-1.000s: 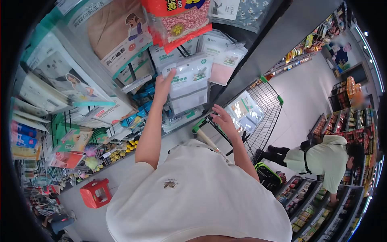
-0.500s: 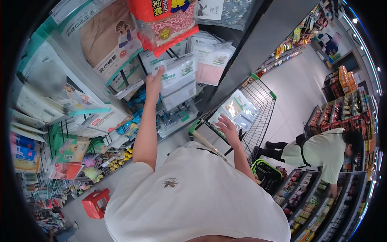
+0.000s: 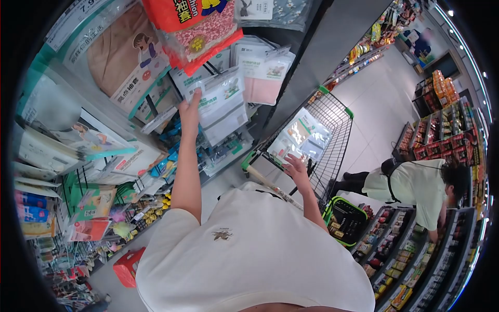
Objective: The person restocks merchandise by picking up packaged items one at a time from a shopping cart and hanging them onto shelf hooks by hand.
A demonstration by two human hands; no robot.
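Note:
My left hand [image 3: 190, 115] grips the left edge of a flat plastic packet [image 3: 222, 106] with a white printed top and a grey band, its thumb on the front. That packet still hangs among others on the display hooks. Beside it on the right hangs a similar packet with a pink lower part [image 3: 261, 91]. My right hand [image 3: 296, 169] is open, fingers apart, near the handle end of a wire shopping cart [image 3: 337, 143]; it holds nothing. Inside the cart lie shiny flat packets [image 3: 306, 135], white and grey-blue.
A red sleeve-cover packet [image 3: 200, 39] and a brown one [image 3: 112, 54] hang above. A dark panel [image 3: 312, 57] ends the shelf. A black-green basket [image 3: 343, 221] and a red stool [image 3: 128, 266] stand on the floor. On the right, a person [image 3: 400, 187] reaches into the shelves.
The view has shifted slightly, so the display sits further left. My left hand keeps its hold on the packet's edge. The person's arm on the right has moved slightly.

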